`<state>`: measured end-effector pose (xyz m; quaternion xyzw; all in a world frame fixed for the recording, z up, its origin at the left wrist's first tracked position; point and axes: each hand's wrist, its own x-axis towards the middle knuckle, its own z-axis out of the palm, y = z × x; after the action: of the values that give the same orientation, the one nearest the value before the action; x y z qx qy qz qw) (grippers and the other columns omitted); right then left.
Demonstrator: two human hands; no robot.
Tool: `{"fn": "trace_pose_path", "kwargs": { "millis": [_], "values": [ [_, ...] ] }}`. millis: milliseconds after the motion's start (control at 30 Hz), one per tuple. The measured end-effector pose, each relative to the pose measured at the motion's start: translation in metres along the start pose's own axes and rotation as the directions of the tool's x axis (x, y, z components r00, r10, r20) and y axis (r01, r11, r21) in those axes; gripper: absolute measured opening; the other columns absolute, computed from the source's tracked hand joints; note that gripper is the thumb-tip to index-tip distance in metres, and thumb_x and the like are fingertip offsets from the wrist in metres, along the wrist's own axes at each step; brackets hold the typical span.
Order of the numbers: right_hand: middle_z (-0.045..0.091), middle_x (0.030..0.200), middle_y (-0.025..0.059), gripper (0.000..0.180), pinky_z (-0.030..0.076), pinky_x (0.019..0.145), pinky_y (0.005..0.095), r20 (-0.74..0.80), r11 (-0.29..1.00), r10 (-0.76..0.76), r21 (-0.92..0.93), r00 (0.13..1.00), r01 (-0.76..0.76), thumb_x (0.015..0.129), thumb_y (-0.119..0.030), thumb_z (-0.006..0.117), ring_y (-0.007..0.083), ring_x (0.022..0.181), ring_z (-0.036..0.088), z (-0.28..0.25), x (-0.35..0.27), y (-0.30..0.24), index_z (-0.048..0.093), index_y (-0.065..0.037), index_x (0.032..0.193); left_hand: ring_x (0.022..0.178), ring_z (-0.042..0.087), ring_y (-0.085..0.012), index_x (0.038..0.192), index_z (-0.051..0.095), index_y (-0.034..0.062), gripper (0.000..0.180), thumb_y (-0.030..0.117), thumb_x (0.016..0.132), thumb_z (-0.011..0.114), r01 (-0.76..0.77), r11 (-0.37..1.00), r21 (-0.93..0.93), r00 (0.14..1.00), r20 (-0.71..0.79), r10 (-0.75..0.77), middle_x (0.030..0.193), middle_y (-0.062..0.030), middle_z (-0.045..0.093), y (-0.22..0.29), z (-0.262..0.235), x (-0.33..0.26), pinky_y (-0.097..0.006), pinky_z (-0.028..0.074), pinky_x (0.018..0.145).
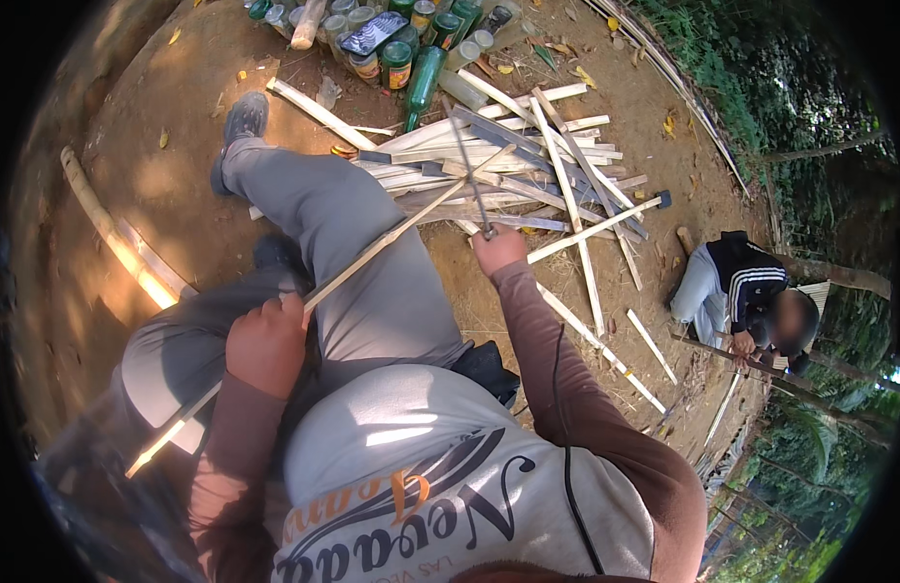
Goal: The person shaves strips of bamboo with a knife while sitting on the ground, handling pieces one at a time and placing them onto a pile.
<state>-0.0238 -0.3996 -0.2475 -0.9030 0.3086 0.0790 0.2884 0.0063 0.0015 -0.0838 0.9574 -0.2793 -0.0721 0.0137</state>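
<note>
Clock read over the whole view, 12 at the top. Seated worker, grey trousers [372,233], legs reaching toward 10–11 o'clock over bare earth [192,107].

Hands apart. Left hand [267,342], just below 9 o'clock: fist curled round a long pale strip [372,253], looks like split wood or bamboo. Strip runs from 8 o'clock, through the fist and over the thigh, to about 1 o'clock. Right hand [498,250], near centre toward 1 o'clock: fingers wrapped on a thin-bladed tool [479,201], handle mostly covered. Blade points to 12 and crosses the strip near its far end; cannot tell if the two touch.

At 1 o'clock, beyond the right hand: loose heap of strips [566,199], mostly pale, some dark grey, lying crosswise. More singles strewn toward 4 o'clock.

Between 11 and 12: cluster of green bottles and clear jars [425,80], a flat phone-like object [372,34] on top. Between 9 and 10: thick bamboo length [105,223] on the earth. At 3: second person [751,277], bent low, hands at a stick.
</note>
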Motion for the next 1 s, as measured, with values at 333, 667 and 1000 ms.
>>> {"fn": "trace_pose_path", "kwargs": {
  "millis": [333, 667, 1000],
  "values": [
    [0.073, 0.087, 0.0271, 0.037, 0.055, 0.082, 0.0491, -0.108, 0.996, 0.087, 0.004, 0.99, -0.087, 0.087, -0.034, 0.065, 0.0471, 0.084, 0.069, -0.018, 0.047, 0.017, 0.073, 0.002, 0.091, 0.068, 0.069, -0.0276, 0.088, 0.058, 0.0111, 0.024, 0.03, 0.097, 0.068, -0.053, 0.999, -0.002, 0.998, -0.037, 0.053, 0.075, -0.0078, 0.064, 0.0, 0.004, 0.005, -0.04, 0.055, 0.062],
    [0.073, 0.09, 0.0267, 0.036, 0.056, 0.079, 0.0491, 0.012, 0.979, 0.179, 0.102, 0.984, -0.179, 0.087, -0.03, 0.067, 0.0426, 0.081, 0.071, -0.026, 0.031, 0.026, 0.073, 0.005, 0.097, 0.069, 0.069, -0.0282, 0.087, 0.057, 0.0113, 0.023, 0.029, 0.097, 0.069, -0.052, 0.998, -0.043, 0.997, -0.055, 0.05, 0.073, -0.0088, 0.062, 0.004, -0.002, 0.006, -0.04, 0.055, 0.06],
    [0.046, 0.061, -0.0016, 0.016, 0.037, 0.045, 0.0311, 0.743, 0.688, 0.192, 0.364, 0.641, -0.628, 0.101, -0.019, 0.063, 0.0115, 0.047, 0.044, -0.182, -0.097, 0.052, 0.055, -0.01, 0.09, 0.07, 0.068, -0.0308, 0.088, 0.059, 0.0092, 0.025, 0.03, 0.099, 0.067, 0.023, 0.997, -0.073, 1.0, -0.014, -0.024, 0.075, -0.011, 0.064, 0.007, -0.018, 0.004, -0.042, 0.055, 0.063]
  ]
}}
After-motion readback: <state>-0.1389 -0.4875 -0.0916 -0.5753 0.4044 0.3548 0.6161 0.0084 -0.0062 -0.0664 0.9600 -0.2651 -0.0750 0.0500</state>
